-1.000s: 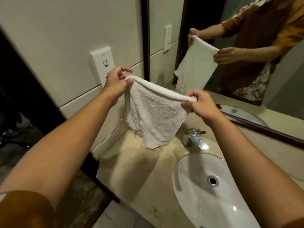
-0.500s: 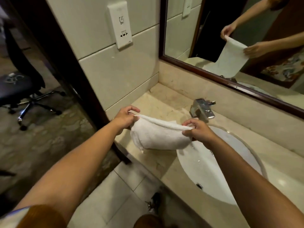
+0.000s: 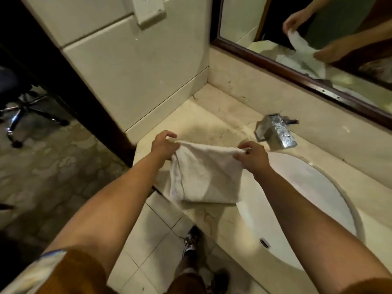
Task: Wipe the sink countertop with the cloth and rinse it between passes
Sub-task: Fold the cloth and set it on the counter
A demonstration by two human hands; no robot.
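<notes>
The left hand (image 3: 162, 146) and right hand (image 3: 253, 154) each pinch a top corner of the white cloth (image 3: 204, 175), which hangs folded above the front edge of the beige worktop (image 3: 212, 124), just left of the oval sink (image 3: 301, 209). A chrome faucet (image 3: 274, 131) stands behind the right hand. A framed mirror (image 3: 297, 77) lines the back wall. An office chair (image 3: 19, 107) stands well apart on the floor to the left.
</notes>
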